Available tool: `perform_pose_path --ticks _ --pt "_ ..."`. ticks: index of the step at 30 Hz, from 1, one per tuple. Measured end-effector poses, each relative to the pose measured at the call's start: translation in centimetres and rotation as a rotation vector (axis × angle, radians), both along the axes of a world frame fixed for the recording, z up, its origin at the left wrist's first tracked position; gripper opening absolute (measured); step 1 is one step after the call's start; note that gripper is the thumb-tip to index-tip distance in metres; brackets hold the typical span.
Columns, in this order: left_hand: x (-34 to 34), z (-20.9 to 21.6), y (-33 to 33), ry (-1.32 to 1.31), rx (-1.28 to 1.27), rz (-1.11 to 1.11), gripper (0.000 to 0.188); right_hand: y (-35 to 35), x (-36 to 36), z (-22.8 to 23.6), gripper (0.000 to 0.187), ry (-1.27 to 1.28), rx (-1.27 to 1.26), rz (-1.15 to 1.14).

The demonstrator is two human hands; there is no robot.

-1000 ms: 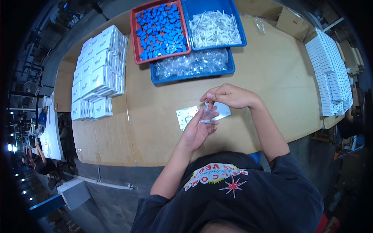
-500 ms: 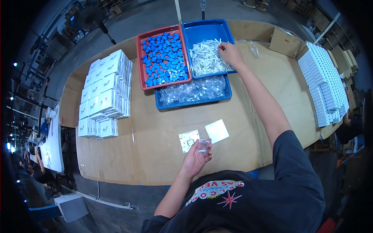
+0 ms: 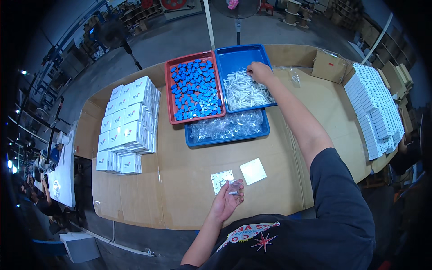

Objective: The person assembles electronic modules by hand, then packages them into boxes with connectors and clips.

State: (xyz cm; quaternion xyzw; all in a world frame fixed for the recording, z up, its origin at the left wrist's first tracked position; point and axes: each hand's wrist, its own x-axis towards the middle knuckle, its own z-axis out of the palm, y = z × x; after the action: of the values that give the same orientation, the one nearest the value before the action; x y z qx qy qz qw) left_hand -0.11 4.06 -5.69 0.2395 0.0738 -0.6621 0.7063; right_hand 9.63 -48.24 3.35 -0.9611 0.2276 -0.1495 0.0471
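Small clear plastic pouch, grasped between thumb and fingers of the bare left hand over the brown cardboard table surface; which way its mouth faces cannot be told; just beyond, a white square card with dark markings, partly covered by the hand, and, to the right, a plain white square card; farther off, a shallow blue plastic tray of crumpled clear plastic; beyond it, a second blue plastic tray of slender white pieces, their long axes at mixed angles; the bare right hand, much the nearer to these, has its fingertips at the heap's far edge; whether it pinches one cannot be told; pouch and heap lie well apart.
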Motion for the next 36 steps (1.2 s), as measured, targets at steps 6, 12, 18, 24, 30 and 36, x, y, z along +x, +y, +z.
perform_pose_path --ticks 6,12,18,24,30,36 --pt "-0.4 -0.1 -1.0 0.014 -0.034 -0.045 0.051 -1.0 0.4 0.6 0.015 0.064 0.048 -0.037" --pt "-0.3 1.1 -0.7 0.003 -0.053 -0.027 0.055 3.9 -1.8 1.6 0.013 -0.568 0.721 0.05" --pt "0.3 -0.8 0.0 0.056 -0.02 -0.031 0.058 12.3 -9.0 4.5 0.012 -0.709 1.557 0.164" --pt "0.1 0.4 -1.6 0.044 -0.039 0.038 0.054 16.5 -14.7 -0.6 0.01 -0.584 1.349 0.008" --pt "0.6 0.9 -2.3 -0.014 -0.041 -0.002 0.049 26.1 -20.7 -2.9 0.011 -0.297 1.341 0.006" --pt "0.2 0.3 -2.4 -0.073 0.012 -0.091 0.049 28.7 -21.4 -1.0 0.016 -0.058 1.377 0.165"
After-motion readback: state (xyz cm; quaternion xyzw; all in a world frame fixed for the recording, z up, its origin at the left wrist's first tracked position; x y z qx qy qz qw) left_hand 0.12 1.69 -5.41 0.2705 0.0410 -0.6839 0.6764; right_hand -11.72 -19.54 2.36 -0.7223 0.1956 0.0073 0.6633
